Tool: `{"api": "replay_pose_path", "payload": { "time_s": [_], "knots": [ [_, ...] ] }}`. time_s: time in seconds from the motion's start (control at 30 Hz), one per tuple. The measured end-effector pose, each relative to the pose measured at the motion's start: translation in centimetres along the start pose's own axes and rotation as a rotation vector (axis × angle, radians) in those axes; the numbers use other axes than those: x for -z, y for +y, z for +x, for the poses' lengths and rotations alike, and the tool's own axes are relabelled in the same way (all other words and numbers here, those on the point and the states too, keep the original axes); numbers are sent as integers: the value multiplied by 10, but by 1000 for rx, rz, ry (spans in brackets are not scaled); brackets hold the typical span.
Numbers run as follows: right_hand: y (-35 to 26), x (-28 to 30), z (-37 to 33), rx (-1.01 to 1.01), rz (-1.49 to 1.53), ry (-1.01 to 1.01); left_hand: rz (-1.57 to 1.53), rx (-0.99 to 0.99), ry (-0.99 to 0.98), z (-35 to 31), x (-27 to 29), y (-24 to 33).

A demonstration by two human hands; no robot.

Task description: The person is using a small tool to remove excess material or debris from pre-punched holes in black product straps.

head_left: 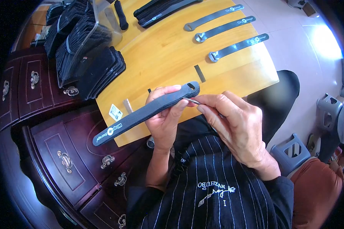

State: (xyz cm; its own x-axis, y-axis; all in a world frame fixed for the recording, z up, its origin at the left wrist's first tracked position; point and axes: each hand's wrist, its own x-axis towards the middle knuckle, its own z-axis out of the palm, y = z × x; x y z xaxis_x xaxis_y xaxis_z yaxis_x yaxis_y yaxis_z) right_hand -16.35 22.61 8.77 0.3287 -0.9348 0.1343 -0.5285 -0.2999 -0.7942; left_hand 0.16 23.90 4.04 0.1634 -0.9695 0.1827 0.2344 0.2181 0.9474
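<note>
My left hand is closed around a stack of black hook-and-loop straps, which slants from lower left to upper right. The strap on top has white print at its lower end and a slot at its rounded upper end. Between the fingertips of my right hand is a thin pointed metal tool, pinched tight. Its tip touches the side of the stack just below the slotted end; most of the tool is hidden by my fingers.
Three separate straps lie spread on the yellow wooden table. A small black strip is nearer. Bundled straps fill a clear plastic bin at left, beside dark drawers. Another person and a grey stool are at right.
</note>
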Motion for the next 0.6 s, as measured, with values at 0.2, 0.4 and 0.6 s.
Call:
{"api": "replay_pose_path", "payload": {
  "time_s": [0.2, 0.4, 0.6],
  "knots": [
    [0, 1, 0, -12, 72, 2, -59, 56, 2, -1, 4, 2],
    [0, 1, 1, -22, 61, -15, -64, 91, -2, 0, 2, 2],
    [3, -2, 2, -11, 89, 4, -37, 98, -8, 1, 3, 2]
  ]
}}
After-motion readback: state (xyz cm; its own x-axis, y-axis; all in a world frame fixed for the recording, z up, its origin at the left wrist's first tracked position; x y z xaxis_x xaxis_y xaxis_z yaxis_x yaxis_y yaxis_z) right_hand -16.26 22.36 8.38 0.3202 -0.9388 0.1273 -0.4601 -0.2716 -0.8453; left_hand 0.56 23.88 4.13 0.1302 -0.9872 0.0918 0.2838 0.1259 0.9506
